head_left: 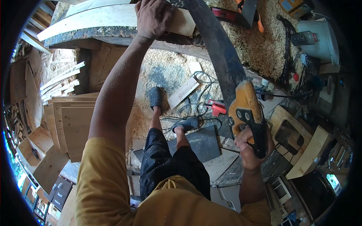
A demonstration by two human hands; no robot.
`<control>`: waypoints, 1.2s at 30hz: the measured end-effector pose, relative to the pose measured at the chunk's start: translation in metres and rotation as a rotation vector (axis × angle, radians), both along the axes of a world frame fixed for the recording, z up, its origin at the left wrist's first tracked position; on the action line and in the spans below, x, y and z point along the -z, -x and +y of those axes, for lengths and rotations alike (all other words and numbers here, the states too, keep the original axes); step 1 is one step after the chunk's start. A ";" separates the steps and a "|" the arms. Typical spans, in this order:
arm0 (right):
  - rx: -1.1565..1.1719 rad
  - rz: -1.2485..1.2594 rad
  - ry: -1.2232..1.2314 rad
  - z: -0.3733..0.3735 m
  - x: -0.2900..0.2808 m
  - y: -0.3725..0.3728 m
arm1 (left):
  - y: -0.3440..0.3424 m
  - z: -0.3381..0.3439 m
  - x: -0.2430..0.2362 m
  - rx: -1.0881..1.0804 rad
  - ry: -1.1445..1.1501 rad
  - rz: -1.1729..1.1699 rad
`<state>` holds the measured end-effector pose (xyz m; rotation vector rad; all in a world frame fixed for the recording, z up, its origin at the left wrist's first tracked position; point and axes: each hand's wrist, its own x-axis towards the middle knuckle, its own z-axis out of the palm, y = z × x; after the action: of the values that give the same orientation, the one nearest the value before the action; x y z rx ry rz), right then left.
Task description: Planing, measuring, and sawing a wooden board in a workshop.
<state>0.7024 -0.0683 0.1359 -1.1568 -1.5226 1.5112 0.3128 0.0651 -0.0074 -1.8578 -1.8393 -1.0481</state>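
Note:
A pale wooden board (94, 19) lies along the workbench at the top left and centre. My left hand (154, 18) grips it near its right end, fingers curled over the far edge. My right hand (253, 145) is wrapped round the yellow and black handle of a handsaw (222, 52). The saw's dark blade slants up and left from the handle, its toothed left edge passing close by the board's right end. Whether the teeth touch the wood I cannot tell. The blade's tip runs out of view at the top.
Wood shavings cover the workbench (181, 49). On it lie a red and black tool (228, 16), a clear jar (304, 38) and a white bucket (324, 41). Below, a red power tool (217, 108) and black cords lie by my feet. Plywood panels (77, 130) lean at the left.

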 end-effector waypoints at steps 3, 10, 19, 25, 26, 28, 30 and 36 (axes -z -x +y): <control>-0.028 -0.011 -0.038 -0.005 0.001 0.003 | -0.004 0.000 -0.010 -0.024 -0.030 -0.039; -0.033 -0.016 -0.071 -0.004 0.011 0.003 | -0.022 -0.007 -0.033 -0.034 -0.013 -0.306; -0.009 -0.022 -0.083 -0.001 0.011 -0.002 | -0.021 -0.006 -0.029 -0.064 0.064 -0.300; -0.057 -0.020 -0.130 0.002 0.016 -0.005 | -0.022 -0.004 -0.029 -0.046 0.044 -0.307; -0.058 -0.037 -0.113 0.002 0.018 -0.006 | -0.021 -0.004 -0.028 -0.066 0.047 -0.282; -0.064 -0.027 -0.118 0.001 0.019 -0.008 | -0.021 -0.003 -0.026 -0.086 0.052 -0.254; -0.061 -0.028 -0.106 0.001 0.021 -0.010 | -0.019 -0.002 -0.023 -0.068 0.049 -0.300; -0.086 -0.099 -0.154 0.004 0.027 -0.014 | -0.006 0.002 -0.010 -0.026 0.029 -0.088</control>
<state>0.7168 -0.0645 0.1089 -1.1032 -1.7430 1.3822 0.3189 0.0672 0.0023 -1.8259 -1.9333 -1.1164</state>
